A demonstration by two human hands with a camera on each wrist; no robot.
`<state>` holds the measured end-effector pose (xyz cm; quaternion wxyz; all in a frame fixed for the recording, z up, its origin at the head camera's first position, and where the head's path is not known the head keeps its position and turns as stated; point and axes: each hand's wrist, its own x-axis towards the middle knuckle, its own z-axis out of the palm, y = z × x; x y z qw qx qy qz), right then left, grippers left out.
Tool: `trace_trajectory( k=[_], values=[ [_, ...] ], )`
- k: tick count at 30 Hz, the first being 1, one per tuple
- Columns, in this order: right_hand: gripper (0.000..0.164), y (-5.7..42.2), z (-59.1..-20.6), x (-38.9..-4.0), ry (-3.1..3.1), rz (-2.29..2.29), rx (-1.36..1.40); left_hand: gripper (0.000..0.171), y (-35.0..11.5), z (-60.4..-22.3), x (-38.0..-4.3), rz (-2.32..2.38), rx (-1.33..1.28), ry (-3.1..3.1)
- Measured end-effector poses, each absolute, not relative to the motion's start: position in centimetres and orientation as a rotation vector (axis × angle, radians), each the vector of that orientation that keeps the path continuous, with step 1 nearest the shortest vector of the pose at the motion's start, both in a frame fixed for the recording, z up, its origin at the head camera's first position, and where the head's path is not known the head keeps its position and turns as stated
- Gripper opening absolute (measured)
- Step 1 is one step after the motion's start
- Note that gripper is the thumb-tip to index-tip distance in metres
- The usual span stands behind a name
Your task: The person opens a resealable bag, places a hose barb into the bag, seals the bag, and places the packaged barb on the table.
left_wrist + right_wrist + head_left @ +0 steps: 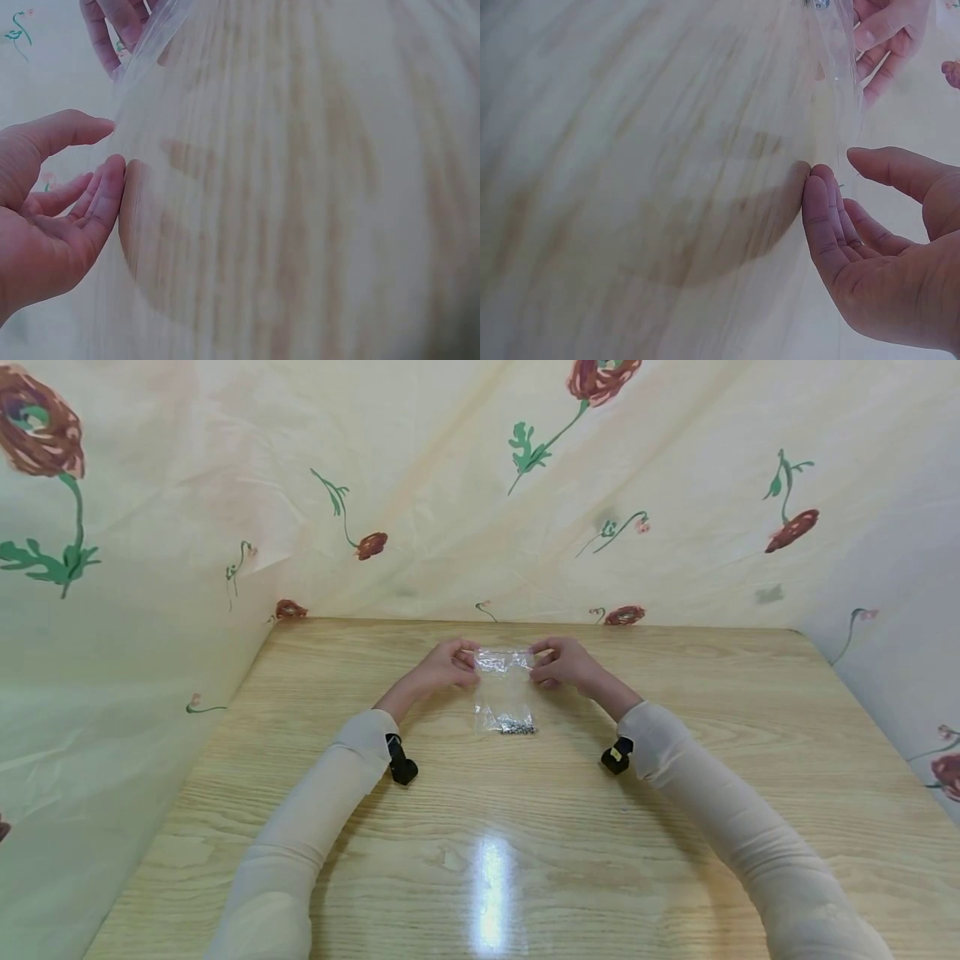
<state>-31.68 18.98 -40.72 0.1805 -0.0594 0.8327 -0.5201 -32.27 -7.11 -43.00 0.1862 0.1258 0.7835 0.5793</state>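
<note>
In the head view a clear plastic zip bag (504,689) lies on the wooden table with its top edge facing away. Small shiny metal pieces (517,728) are gathered along its near end; their exact kind is too small to tell. At the bag's upper left edge is my left hand (448,665), its fingertips on the table. My right hand (562,663) mirrors it at the upper right edge. Both wrist views show a gap between thumb and fingers of the left hand (64,199) and the right hand (889,247). Neither visibly pinches the plastic.
The wooden table (480,810) has a bright light reflection near its front. A flower-printed curtain (450,485) hangs behind it and along both sides. Black wrist cameras (402,767) are strapped at the sleeve cuffs.
</note>
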Motion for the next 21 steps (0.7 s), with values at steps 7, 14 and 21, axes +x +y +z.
trace_trajectory(
  k=[7, 14, 21],
  values=[
    [0.053, 19.0, -40.7, -31.6, 2.355, -1.468, -0.176, 0.065, -7.1, -42.6, -32.1, 1.582, 0.339, 2.212],
    [0.055, 19.1, -40.6, -31.5, 2.367, -1.452, -0.162, 0.068, -7.0, -42.1, -31.9, 1.548, 0.29, 2.215],
    [0.054, 19.1, -40.5, -31.3, 2.368, -1.441, -0.153, 0.069, -6.9, -42.0, -31.9, 1.549, 0.264, 2.205]
  ],
)
